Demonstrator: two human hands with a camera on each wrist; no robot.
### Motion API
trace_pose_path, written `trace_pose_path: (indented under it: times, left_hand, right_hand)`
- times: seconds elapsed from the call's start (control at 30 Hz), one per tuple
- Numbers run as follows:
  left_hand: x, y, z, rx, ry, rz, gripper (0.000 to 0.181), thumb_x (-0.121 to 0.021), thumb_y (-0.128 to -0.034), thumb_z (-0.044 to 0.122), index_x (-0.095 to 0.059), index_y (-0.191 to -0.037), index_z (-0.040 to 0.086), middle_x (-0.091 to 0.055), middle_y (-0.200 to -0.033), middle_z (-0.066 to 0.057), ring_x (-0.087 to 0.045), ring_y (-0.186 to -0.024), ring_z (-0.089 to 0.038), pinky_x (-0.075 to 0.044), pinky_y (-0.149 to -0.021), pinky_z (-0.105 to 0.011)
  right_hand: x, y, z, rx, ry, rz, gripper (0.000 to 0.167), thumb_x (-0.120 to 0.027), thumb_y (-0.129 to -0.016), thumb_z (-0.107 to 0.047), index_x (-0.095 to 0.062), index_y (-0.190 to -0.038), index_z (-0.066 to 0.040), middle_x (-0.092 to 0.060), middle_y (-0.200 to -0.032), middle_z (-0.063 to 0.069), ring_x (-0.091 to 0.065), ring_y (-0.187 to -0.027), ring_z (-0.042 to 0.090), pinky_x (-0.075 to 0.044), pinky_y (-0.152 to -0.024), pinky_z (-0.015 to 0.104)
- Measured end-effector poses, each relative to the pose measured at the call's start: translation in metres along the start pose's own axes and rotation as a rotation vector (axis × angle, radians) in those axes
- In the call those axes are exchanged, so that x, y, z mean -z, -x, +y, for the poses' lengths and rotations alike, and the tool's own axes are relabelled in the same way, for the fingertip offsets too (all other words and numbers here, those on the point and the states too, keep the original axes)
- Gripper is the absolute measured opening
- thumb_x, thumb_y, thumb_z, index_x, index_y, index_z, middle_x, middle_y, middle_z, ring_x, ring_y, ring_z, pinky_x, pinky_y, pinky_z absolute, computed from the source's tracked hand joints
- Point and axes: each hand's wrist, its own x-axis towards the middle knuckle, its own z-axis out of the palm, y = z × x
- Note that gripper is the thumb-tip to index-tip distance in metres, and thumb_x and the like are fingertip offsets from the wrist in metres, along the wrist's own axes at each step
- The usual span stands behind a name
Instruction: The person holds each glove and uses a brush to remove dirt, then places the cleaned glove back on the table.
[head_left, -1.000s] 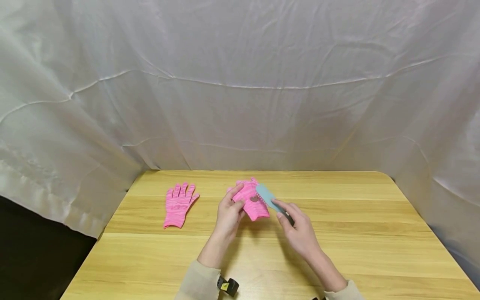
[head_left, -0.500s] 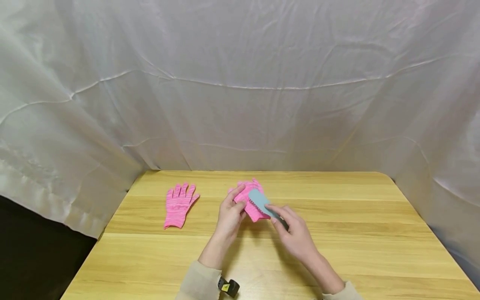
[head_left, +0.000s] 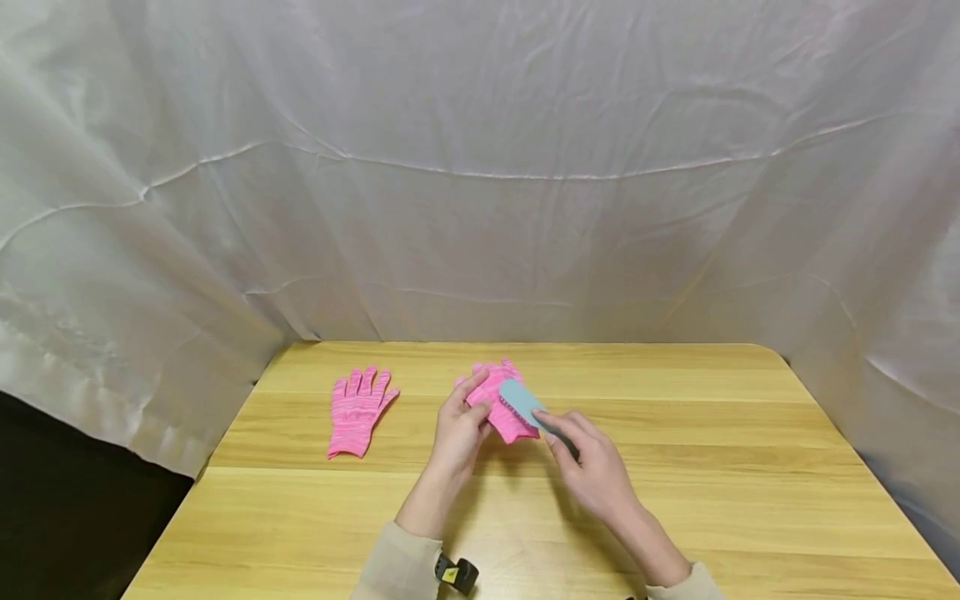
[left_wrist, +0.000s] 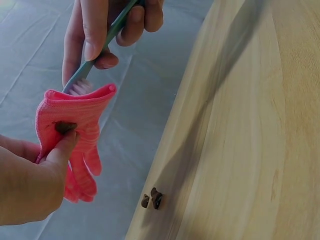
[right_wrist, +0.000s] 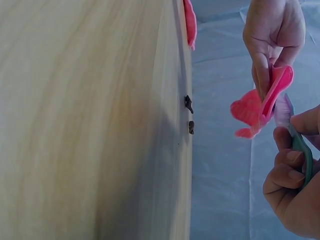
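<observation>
A pink knitted glove (head_left: 491, 383) is held above the table by my left hand (head_left: 456, 427), the thumb pressing it against the fingers. Near that thumb, a dark brown patch (left_wrist: 65, 127) marks the glove in the left wrist view. My right hand (head_left: 596, 471) grips a blue-green brush (head_left: 521, 402) by its dark handle, forefinger stretched along the back. Its pale bristles (left_wrist: 80, 88) face the glove, close to the cuff; whether they touch, I cannot tell. In the head view the brush covers part of the glove.
Another pink glove (head_left: 358, 412) lies flat on the wooden table (head_left: 750, 467), left of my hands. Two small dark brown lumps, one larger (left_wrist: 156, 198) and one smaller (left_wrist: 145, 201), sit on the table in the wrist views. Grey cloth (head_left: 480, 250) hangs behind the table.
The brush has moved down and left from the held glove's right edge, now covering the brown patch in the head view. My left hand and the other glove have hardly moved.
</observation>
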Motion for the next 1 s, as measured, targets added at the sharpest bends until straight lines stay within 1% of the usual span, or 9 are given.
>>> trace_pose_path:
  times: [0.3, 0.5, 0.63, 0.73, 1.0]
  left_hand:
    - [0.0007, 0.0010, 0.0009, -0.008, -0.002, -0.003, 0.054, -0.040, -0.1013, -0.010, -0.039, -0.155, -0.004, -0.044, -0.155, -0.031, -0.058, -0.130, -0.031, -0.055, -0.105, -0.035]
    - [0.0009, 0.0006, 0.0014, -0.011, 0.000, -0.004, 0.055, -0.040, -0.1015, -0.010, -0.039, -0.156, -0.004, -0.041, -0.156, -0.032, -0.055, -0.134, -0.035, -0.054, -0.107, -0.036]
    - [0.0010, 0.0001, 0.0018, -0.001, 0.008, 0.001, 0.055, -0.041, -0.1014, -0.010, -0.039, -0.156, -0.002, -0.042, -0.157, -0.030, -0.054, -0.136, -0.036, -0.054, -0.107, -0.036]
    - [0.0011, 0.0000, 0.0022, 0.008, 0.012, 0.005, 0.056, -0.041, -0.1012, -0.010, -0.040, -0.156, -0.001, -0.042, -0.157, -0.028, -0.054, -0.136, -0.036, -0.054, -0.107, -0.036]
    - [0.0010, -0.0008, 0.0022, -0.001, 0.011, 0.003, 0.056, -0.040, -0.1008, -0.010, -0.040, -0.156, -0.002, -0.042, -0.157, -0.029, -0.056, -0.134, -0.034, -0.054, -0.106, -0.036]
  right_hand:
    - [-0.0001, 0.0003, 0.0020, 0.004, 0.024, 0.008, 0.040, -0.070, -0.097, -0.006, -0.072, -0.134, -0.023, -0.070, -0.109, -0.007, -0.052, -0.074, 0.006, -0.049, -0.063, 0.023]
    - [0.0003, -0.0005, 0.0027, -0.002, 0.029, 0.010, 0.040, -0.069, -0.098, -0.007, -0.071, -0.134, -0.024, -0.070, -0.110, -0.007, -0.051, -0.073, 0.006, -0.048, -0.062, 0.023]
    - [0.0004, -0.0010, 0.0028, -0.005, 0.037, 0.011, 0.041, -0.070, -0.098, -0.007, -0.071, -0.134, -0.024, -0.070, -0.110, -0.007, -0.052, -0.074, 0.007, -0.048, -0.063, 0.023]
    - [0.0003, -0.0011, 0.0028, -0.006, 0.039, 0.013, 0.041, -0.070, -0.097, -0.006, -0.072, -0.134, -0.024, -0.070, -0.109, -0.007, -0.052, -0.075, 0.007, -0.048, -0.063, 0.023]
    - [0.0008, -0.0012, 0.0032, -0.006, 0.028, 0.017, 0.041, -0.069, -0.097, -0.005, -0.072, -0.134, -0.023, -0.071, -0.108, -0.003, -0.051, -0.073, 0.007, -0.047, -0.061, 0.023]
